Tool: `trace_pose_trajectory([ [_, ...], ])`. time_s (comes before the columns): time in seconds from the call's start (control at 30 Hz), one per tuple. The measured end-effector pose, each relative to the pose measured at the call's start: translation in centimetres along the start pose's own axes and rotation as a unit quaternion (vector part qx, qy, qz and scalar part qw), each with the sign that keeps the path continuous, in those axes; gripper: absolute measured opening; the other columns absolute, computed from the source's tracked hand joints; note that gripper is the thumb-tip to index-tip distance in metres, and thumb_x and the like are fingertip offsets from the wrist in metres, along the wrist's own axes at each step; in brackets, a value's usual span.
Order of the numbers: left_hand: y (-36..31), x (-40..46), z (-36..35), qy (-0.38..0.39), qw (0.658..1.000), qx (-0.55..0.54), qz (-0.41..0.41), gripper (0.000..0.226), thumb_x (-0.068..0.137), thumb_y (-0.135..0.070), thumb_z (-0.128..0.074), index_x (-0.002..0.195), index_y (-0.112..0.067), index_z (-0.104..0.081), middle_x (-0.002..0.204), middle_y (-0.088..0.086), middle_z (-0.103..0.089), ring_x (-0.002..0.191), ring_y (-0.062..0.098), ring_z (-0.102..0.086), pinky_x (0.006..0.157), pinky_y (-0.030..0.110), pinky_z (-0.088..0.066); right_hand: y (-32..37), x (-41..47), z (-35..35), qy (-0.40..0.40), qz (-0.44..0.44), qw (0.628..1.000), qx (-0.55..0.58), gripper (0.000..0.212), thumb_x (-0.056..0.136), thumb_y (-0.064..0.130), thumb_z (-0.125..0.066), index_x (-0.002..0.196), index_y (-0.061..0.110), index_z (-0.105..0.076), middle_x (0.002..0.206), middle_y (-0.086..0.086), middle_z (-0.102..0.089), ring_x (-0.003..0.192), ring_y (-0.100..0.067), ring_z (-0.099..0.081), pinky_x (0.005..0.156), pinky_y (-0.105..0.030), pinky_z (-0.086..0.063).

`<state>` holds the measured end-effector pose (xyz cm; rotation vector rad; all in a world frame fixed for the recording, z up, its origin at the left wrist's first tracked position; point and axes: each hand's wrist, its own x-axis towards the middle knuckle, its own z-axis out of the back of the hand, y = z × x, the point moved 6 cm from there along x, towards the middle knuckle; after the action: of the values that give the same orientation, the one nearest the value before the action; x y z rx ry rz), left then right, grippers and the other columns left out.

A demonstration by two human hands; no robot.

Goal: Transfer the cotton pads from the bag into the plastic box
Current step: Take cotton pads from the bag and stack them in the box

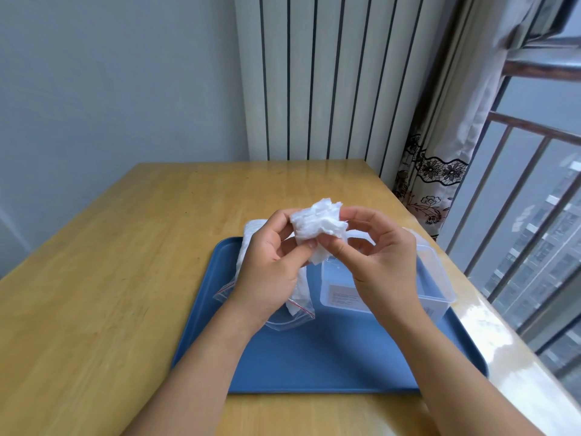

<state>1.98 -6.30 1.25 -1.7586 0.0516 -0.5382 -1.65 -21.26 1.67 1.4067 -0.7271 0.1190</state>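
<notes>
1. Only one view is given, shot from a head-worn wide-angle cam, so no overlap with a second view can be described.
2. It's pointed forward and down over a wooden table (103, 262), with both forearms seen entering from the bottom edge.
3. The hands are caught close up near frame centre: left hand (267, 272), right hand (383, 256).
4. A blue tray (314, 357) is seen just below them, fairly near the lens.
5. Farther off, a wall (110, 73) and radiator (314, 73) are taken in at the top.
6. A window (534, 231) is caught on the right, with lines there bent by the wide lens.
</notes>
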Motion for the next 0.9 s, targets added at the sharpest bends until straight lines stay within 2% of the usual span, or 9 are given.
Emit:
trace_pose_trajectory([
  [0.13,0.1,-0.1,-0.3,-0.001,1.0,-0.011,0.011,0.022,0.099,0.005,-0.054,0.119,-0.002,-0.058,0.103,-0.004,-0.073,0.098,0.008,-0.069,0.089,0.03,-0.058,1.2,-0.5,0.1,-0.014,0.051,0.998,-0.034,0.06,0.079,0.027,-0.085,0.131,0.018,-0.058,0.128,0.004,-0.064,0.12,-0.02,-0.06,0.09,-0.032,-0.053],
  [0.23,0.5,-0.3,-1.0,0.035,0.999,-0.013,0.028,0.022,0.101,0.003,-0.05,0.122,-0.001,-0.053,0.117,0.01,-0.071,0.107,0.015,-0.067,0.098,0.036,-0.055,1.4,-1.2,-1.0,0.045,0.063,0.994,-0.073,0.076,0.088,0.042,-0.067,0.152,0.019,-0.034,0.152,0.006,-0.044,0.143,-0.016,-0.041,0.11,-0.028,-0.041],
  [0.33,1.1,-1.2,-2.5,0.101,0.994,-0.019,0.046,0.032,0.103,0.0,-0.047,0.134,-0.004,-0.043,0.127,0.024,-0.064,0.113,0.023,-0.065,0.102,0.039,-0.052,0.9,-1.8,-2.5,0.114,0.032,0.991,-0.06,0.089,0.088,0.045,-0.059,0.16,0.02,-0.013,0.161,0.005,-0.031,0.152,-0.011,-0.026,0.121,-0.026,-0.025],
  [0.4,1.5,-1.5,-3.1,0.119,0.992,0.001,0.042,0.044,0.096,-0.007,-0.051,0.138,-0.013,-0.038,0.124,0.016,-0.065,0.111,0.018,-0.064,0.099,0.035,-0.052,0.8,-2.0,-2.8,0.138,0.019,0.989,-0.048,0.093,0.087,0.044,-0.057,0.161,0.021,-0.007,0.162,0.005,-0.03,0.152,-0.007,-0.023,0.121,-0.023,-0.024],
  [0.53,1.8,-1.3,-2.8,0.119,0.992,0.041,0.026,0.056,0.087,-0.009,-0.061,0.133,-0.033,-0.041,0.128,0.005,-0.064,0.113,0.017,-0.064,0.096,0.035,-0.051,0.6,-1.8,-2.7,0.162,-0.002,0.987,-0.011,0.092,0.087,0.041,-0.056,0.162,0.027,-0.003,0.158,0.008,-0.034,0.148,-0.003,-0.029,0.117,-0.02,-0.031],
  [0.63,1.4,-1.2,-2.4,0.098,0.994,0.056,0.003,0.054,0.085,-0.002,-0.061,0.123,-0.038,-0.049,0.122,0.005,-0.066,0.109,0.019,-0.067,0.093,0.037,-0.053,0.8,-1.9,-2.9,0.155,0.002,0.988,-0.003,0.094,0.086,0.039,-0.06,0.161,0.027,-0.005,0.154,0.005,-0.04,0.143,-0.005,-0.039,0.107,-0.017,-0.041],
  [0.7,1.3,-1.0,-2.2,0.077,0.996,0.045,-0.003,0.049,0.084,-0.005,-0.063,0.12,-0.037,-0.053,0.117,0.006,-0.069,0.106,0.022,-0.067,0.095,0.044,-0.053,1.0,-1.8,-2.5,0.116,0.019,0.993,0.006,0.095,0.084,0.037,-0.065,0.161,0.023,-0.01,0.152,0.005,-0.042,0.142,-0.01,-0.041,0.105,-0.016,-0.041],
  [0.77,1.2,-0.9,-1.9,0.053,0.998,0.04,-0.003,0.044,0.082,-0.011,-0.068,0.118,-0.032,-0.053,0.11,0.003,-0.071,0.1,0.018,-0.067,0.091,0.041,-0.054,1.1,-1.6,-2.0,0.082,0.031,0.996,0.008,0.095,0.083,0.039,-0.067,0.16,0.023,-0.014,0.152,0.005,-0.043,0.143,-0.012,-0.041,0.109,-0.019,-0.038],
  [0.9,1.0,-1.1,-2.7,0.084,0.996,0.034,-0.008,0.045,0.083,-0.004,-0.063,0.121,-0.023,-0.047,0.101,-0.014,-0.068,0.09,0.008,-0.066,0.078,0.027,-0.055,0.9,-2.2,-3.0,0.163,0.005,0.986,0.02,0.094,0.083,0.036,-0.067,0.161,0.024,-0.015,0.153,0.003,-0.043,0.144,-0.011,-0.042,0.109,-0.024,-0.043],
])
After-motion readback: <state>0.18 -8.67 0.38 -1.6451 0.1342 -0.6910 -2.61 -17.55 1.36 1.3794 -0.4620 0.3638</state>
